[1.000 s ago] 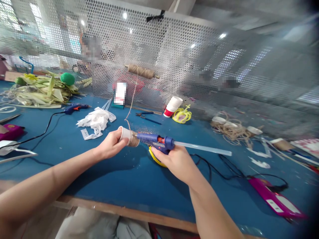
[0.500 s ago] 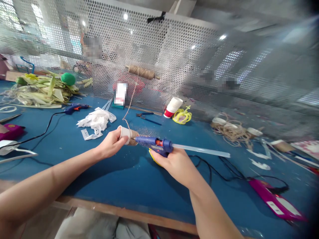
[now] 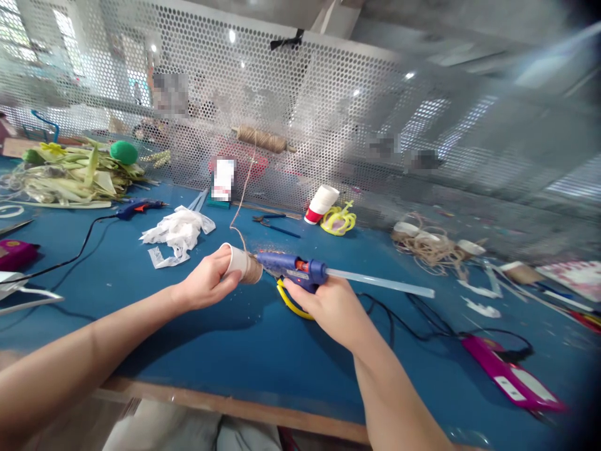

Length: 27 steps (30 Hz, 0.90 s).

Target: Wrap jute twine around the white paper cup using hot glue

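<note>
My left hand (image 3: 206, 280) is closed around a white paper cup (image 3: 236, 260) lying on its side, its mouth toward my palm. Brown twine (image 3: 254, 269) is wound round the cup's base end. From there a loose strand climbs to a twine spool (image 3: 261, 138) at the mesh panel. My right hand (image 3: 328, 307) grips a blue hot glue gun (image 3: 291, 268) with a clear glue stick (image 3: 380, 283) out of its back. The gun's nozzle is at the wrapped end of the cup; whether it touches, I cannot tell. Something yellow and curved (image 3: 293, 302) shows beneath the gun.
Behind the cup lie pliers (image 3: 277, 225), a crumpled white plastic bag (image 3: 179, 228), stacked paper cups (image 3: 322, 203) and a yellow woven piece (image 3: 339, 220). A second glue gun (image 3: 138, 207) and corn husks (image 3: 79, 175) are left. Tangled twine (image 3: 432, 248) and a magenta power strip (image 3: 511, 376) are right.
The cup has tilted and turned slightly in my left hand, showing more of its twine-wrapped side. The glue gun stays close to it. The whole view has shifted a little.
</note>
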Tool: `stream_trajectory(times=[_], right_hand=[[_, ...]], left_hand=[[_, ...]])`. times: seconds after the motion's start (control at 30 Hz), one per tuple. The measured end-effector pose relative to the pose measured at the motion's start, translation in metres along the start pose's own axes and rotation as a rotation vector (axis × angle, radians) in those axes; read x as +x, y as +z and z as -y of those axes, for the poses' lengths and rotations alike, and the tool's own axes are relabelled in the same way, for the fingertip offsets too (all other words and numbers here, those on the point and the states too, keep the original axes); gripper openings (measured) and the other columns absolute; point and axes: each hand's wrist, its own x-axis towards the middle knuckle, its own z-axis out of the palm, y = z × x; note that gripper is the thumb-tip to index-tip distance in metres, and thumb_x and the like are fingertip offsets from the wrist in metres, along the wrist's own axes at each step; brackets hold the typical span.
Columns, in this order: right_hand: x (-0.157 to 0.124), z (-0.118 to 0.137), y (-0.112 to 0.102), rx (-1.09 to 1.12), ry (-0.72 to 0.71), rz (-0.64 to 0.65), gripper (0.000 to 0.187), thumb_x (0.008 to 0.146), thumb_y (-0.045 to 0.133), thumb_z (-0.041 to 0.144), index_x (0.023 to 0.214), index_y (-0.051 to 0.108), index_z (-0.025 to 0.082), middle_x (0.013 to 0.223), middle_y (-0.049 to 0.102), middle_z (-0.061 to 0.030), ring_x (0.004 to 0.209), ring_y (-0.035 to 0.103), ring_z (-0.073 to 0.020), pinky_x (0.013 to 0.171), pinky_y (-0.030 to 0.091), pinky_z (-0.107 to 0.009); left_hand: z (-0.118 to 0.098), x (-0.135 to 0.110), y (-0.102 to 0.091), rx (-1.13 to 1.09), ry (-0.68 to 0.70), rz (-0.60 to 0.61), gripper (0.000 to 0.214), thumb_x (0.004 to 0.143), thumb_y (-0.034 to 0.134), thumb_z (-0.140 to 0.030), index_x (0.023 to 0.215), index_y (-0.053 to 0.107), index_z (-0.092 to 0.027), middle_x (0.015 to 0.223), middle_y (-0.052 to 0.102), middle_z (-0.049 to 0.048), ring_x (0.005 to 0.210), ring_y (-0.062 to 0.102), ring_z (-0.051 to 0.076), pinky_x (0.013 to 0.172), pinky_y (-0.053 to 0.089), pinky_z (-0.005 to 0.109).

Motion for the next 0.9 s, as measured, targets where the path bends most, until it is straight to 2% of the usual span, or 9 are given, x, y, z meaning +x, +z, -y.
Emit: stream_trajectory(times=[0.13,0.23,0.33,0.43,0.57,0.7,0.8,0.9], right_hand=[[0.0001,-0.0005,-0.0005,-0.011,-0.003,0.000,0.019,0.078,0.051,0.030,0.068,0.061,0.018,0.062,0.065,-0.0011,0.059,0.058,-0.0166,0.061,0.046,-0.026],[-0.0016,-0.0005,-0.0009,-0.023,0.028,0.011,0.019,0.079,0.051,0.030,0.069,0.062,0.018,0.064,0.066,-0.0019,0.060,0.059,-0.0173,0.060,0.046,-0.027],[-0.0038,0.0002,-0.0006,-0.015,0.036,0.037,0.019,0.079,0.051,0.031,0.073,0.064,0.017,0.067,0.067,-0.0027,0.062,0.060,-0.0178,0.061,0.046,-0.027],[-0.0054,0.0015,0.0002,-0.002,0.010,0.058,0.019,0.079,0.052,0.031,0.075,0.064,0.017,0.070,0.067,-0.0027,0.065,0.061,-0.0173,0.063,0.046,-0.026],[-0.0056,0.0041,0.0008,-0.048,-0.042,0.052,0.019,0.080,0.051,0.029,0.070,0.062,0.017,0.069,0.065,-0.0025,0.065,0.060,-0.0169,0.064,0.045,-0.027],[-0.0052,0.0063,0.0010,-0.084,-0.072,0.064,0.019,0.081,0.049,0.027,0.071,0.062,0.017,0.070,0.066,-0.0033,0.066,0.060,-0.0174,0.066,0.044,-0.028],[-0.0058,0.0064,0.0009,-0.073,-0.051,0.062,0.019,0.080,0.050,0.027,0.070,0.062,0.017,0.069,0.065,-0.0029,0.065,0.060,-0.0170,0.065,0.045,-0.027],[-0.0064,0.0046,-0.0001,-0.056,-0.019,0.041,0.019,0.080,0.051,0.030,0.070,0.061,0.017,0.068,0.065,-0.0030,0.065,0.060,-0.0171,0.064,0.045,-0.027]], left_hand=[[-0.0004,0.0002,0.0002,0.003,0.006,0.011,0.020,0.084,0.039,-0.018,0.070,0.053,-0.016,0.073,0.055,0.0061,0.072,0.046,0.017,0.072,0.041,0.031],[0.0007,0.0007,0.0010,-0.031,-0.100,0.007,0.021,0.084,0.039,-0.020,0.070,0.055,-0.015,0.074,0.056,0.0061,0.073,0.048,0.017,0.072,0.042,0.031],[0.0016,0.0018,0.0012,-0.133,-0.219,-0.007,0.024,0.085,0.038,-0.023,0.085,0.060,-0.013,0.084,0.061,0.0078,0.081,0.053,0.019,0.076,0.044,0.032],[0.0023,0.0029,0.0008,-0.238,-0.331,-0.015,0.031,0.086,0.037,-0.028,0.096,0.061,-0.012,0.093,0.064,0.0078,0.087,0.057,0.020,0.080,0.046,0.033],[0.0034,0.0037,0.0002,-0.249,-0.440,-0.004,0.035,0.085,0.037,-0.032,0.100,0.062,-0.012,0.094,0.066,0.0063,0.085,0.060,0.020,0.079,0.048,0.033],[0.0024,0.0044,-0.0004,-0.253,-0.465,-0.020,0.035,0.084,0.038,-0.032,0.100,0.064,-0.013,0.094,0.068,0.0058,0.085,0.061,0.021,0.080,0.048,0.033],[0.0017,0.0040,-0.0001,-0.259,-0.428,-0.041,0.033,0.084,0.039,-0.029,0.099,0.064,-0.013,0.096,0.068,0.0062,0.088,0.061,0.021,0.082,0.048,0.034],[0.0023,0.0026,0.0011,-0.228,-0.375,-0.039,0.029,0.083,0.040,-0.027,0.093,0.063,-0.013,0.090,0.067,0.0061,0.084,0.060,0.020,0.078,0.049,0.033]])
